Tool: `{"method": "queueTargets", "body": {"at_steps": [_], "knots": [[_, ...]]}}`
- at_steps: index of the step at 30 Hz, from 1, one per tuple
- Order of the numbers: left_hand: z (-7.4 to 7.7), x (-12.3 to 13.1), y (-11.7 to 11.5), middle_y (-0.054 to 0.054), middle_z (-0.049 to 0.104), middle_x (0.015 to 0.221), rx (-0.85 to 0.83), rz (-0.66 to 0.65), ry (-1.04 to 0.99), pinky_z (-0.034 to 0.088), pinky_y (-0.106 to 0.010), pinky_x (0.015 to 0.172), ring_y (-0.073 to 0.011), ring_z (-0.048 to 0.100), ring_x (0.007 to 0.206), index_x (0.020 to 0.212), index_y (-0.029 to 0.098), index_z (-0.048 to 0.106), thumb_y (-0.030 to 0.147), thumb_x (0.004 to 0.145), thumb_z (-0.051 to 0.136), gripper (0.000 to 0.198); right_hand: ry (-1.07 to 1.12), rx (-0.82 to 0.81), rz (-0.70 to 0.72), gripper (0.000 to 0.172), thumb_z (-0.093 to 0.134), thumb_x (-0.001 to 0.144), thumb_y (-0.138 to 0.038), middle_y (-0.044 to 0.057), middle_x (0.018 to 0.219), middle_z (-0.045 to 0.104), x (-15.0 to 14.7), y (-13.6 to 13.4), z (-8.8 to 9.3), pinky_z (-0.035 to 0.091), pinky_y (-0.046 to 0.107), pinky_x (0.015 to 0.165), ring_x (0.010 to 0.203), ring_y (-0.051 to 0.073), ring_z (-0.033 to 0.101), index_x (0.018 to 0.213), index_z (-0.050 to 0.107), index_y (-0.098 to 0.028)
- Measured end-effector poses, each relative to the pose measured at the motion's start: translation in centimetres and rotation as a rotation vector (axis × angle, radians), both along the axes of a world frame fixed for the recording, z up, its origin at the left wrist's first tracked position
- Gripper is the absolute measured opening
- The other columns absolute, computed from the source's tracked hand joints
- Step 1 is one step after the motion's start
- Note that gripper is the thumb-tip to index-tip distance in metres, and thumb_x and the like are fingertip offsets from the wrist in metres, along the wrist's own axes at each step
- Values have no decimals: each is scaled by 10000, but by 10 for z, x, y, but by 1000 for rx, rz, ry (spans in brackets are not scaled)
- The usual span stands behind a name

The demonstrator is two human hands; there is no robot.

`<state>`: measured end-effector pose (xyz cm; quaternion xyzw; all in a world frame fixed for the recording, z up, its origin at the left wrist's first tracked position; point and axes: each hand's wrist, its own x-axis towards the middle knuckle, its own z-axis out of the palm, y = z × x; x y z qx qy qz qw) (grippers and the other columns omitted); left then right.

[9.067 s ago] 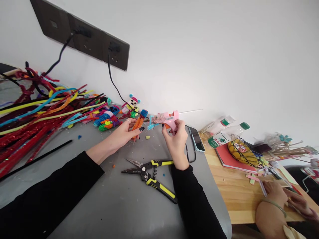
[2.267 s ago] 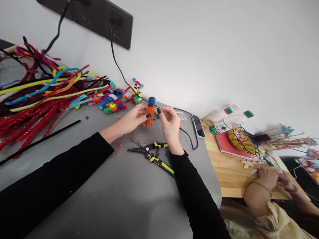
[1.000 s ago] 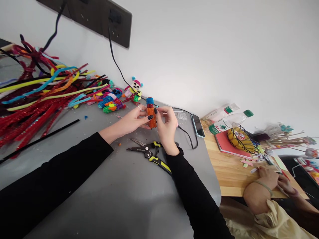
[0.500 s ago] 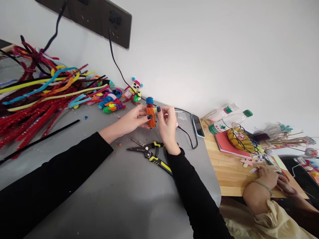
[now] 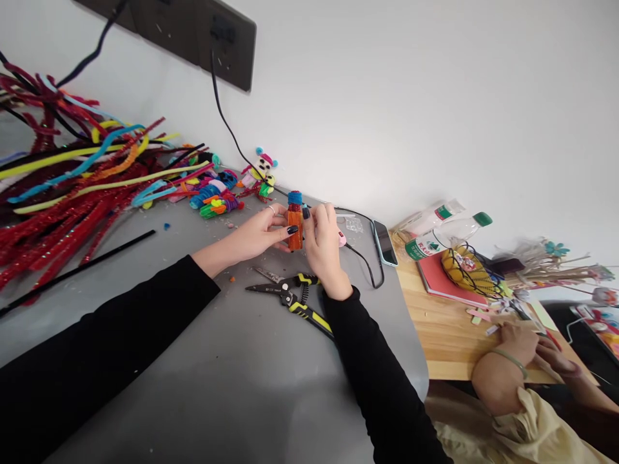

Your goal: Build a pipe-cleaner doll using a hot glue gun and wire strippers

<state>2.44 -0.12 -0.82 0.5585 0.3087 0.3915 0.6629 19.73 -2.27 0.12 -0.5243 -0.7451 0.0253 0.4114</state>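
Observation:
Upright between my hands is a small pipe-cleaner figure [image 5: 294, 233], with an orange body, a dark red band and a blue top. My left hand [image 5: 258, 233] grips it from the left, thumb across its front. On its right side, the fingers of my right hand [image 5: 322, 241] are pinched together against it. Whatever lies between those fingertips is mostly hidden; a speck of light blue shows there. Below my hands, black-and-yellow wire-cutting pliers [image 5: 289, 296] lie on the grey table [image 5: 217, 393] with their jaws apart.
Loose pipe cleaners [image 5: 97, 174] are heaped at the left, beside finished pipe-cleaner figures [image 5: 217, 193]. A pink-handled corded tool [image 5: 341, 239] and a phone [image 5: 385, 243] lie right of my hands. Another person's hands [image 5: 520, 345] rest at the wooden table [image 5: 430, 335].
The figure has shifted slightly right and turned a little in my left hand. My right fingers have closed in against its side, and the yellowish bit seen between them is now hidden.

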Motion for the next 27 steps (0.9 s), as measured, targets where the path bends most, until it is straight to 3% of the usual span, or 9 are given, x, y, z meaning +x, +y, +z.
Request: {"method": "queueTargets", "body": {"at_steps": [12, 18, 22, 27], "knots": [[-2, 3, -1, -109, 703, 1173, 30, -12, -38, 640, -336, 693, -188, 693, 844, 1092, 187, 545, 398, 780, 836, 476, -25, -17, 1, 256, 339, 1060, -183, 51, 916, 516, -2, 1, -1, 495, 352, 781, 823, 196, 498, 835, 444, -244], [1, 3, -2, -113, 706, 1195, 21, -2, -37, 622, -355, 721, -206, 695, 867, 1080, 193, 562, 397, 773, 842, 463, -22, 0, 28, 249, 331, 1070, -221, 35, 906, 485, -1, 1, -1, 456, 336, 761, 809, 186, 476, 838, 418, -247], [4, 0, -2, -112, 719, 1204, -27, 51, -37, 574, -346, 782, -251, 699, 1000, 1141, 185, 632, 394, 786, 851, 467, 133, 6, -22, 276, 362, 1096, -410, -4, 840, 468, 0, -2, 1, 417, 326, 732, 755, 171, 451, 867, 385, -259], [7, -3, 1, -93, 736, 1119, -169, 129, -186, 533, -315, 805, -221, 669, 983, 1116, 175, 741, 310, 809, 830, 347, 363, -14, -58, 289, 381, 1079, -506, -9, 847, 536, 2, -2, 1, 452, 327, 784, 776, 163, 538, 936, 405, -256]]}}
